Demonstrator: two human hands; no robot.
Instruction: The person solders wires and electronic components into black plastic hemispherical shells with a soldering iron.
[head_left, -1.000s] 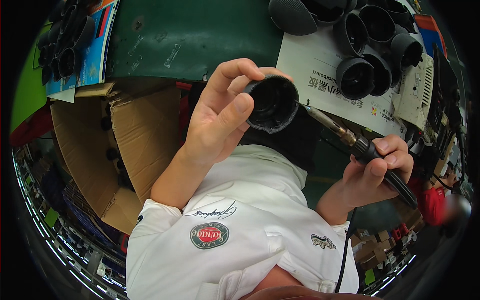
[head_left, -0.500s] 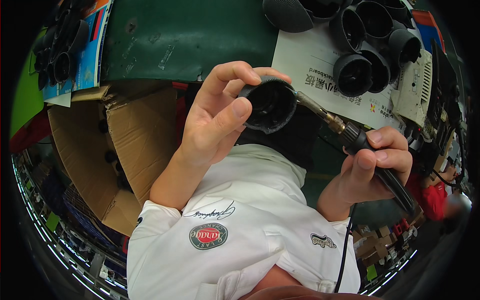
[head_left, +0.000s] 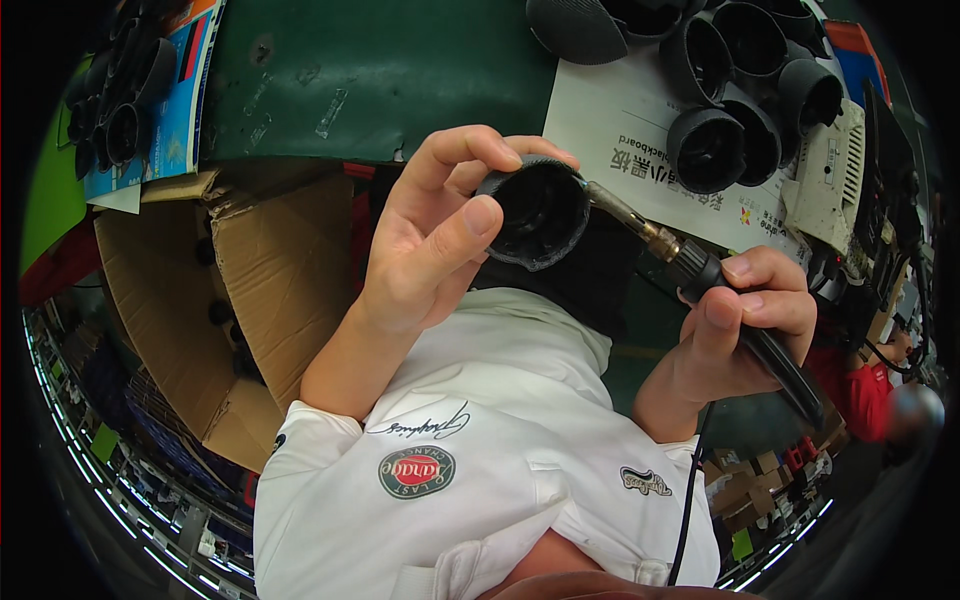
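Between the thumb and fingers of my left hand [head_left: 425, 230] is a round black plastic cup-shaped part [head_left: 540, 215], its hollow side facing up toward me. My right hand [head_left: 750, 320] is closed around the black handle of a soldering iron [head_left: 690, 262]. The iron's metal barrel points up and left, and its tip meets the right rim of the black part, near my left fingertips. Whether the tip presses into the plastic is too small to tell. A thin black cord [head_left: 690, 500] hangs below my right arm.
Several similar black parts [head_left: 705, 150] stand on a printed sheet [head_left: 600, 130] at the back right, beside a beige device [head_left: 828, 185]. More black parts [head_left: 125, 130] sit at the far left. An open cardboard box [head_left: 290, 290] stands left of my arm, below the green table [head_left: 380, 80].
The soldering iron and my right hand have shifted slightly left and up along the rim. My left hand and the black part have barely moved.
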